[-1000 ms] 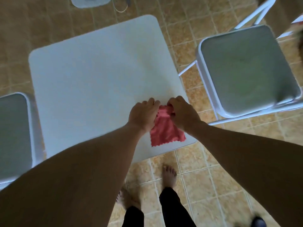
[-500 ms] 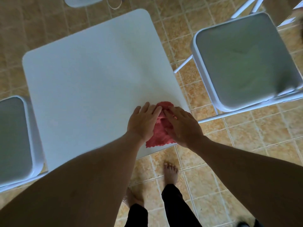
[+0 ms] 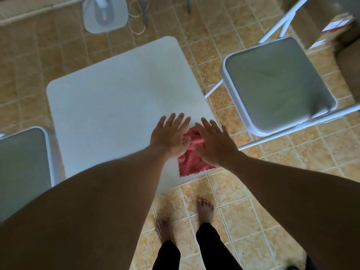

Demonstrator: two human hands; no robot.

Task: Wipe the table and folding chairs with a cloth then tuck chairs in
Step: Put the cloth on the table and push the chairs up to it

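Lying on the near right corner of the white worktop (image 3: 109, 114), the red cloth (image 3: 191, 162) is rumpled at its far end, its zigzag near edge flat beside the worktop's rim. The left hand (image 3: 170, 136) and right hand (image 3: 214, 145) rest over the cloth side by side, fingers (image 3: 176, 120) spread flat and gripping nothing. One grey folding chair (image 3: 276, 84) stands right of the worktop, apart from it; another (image 3: 21, 172) sits at the left edge.
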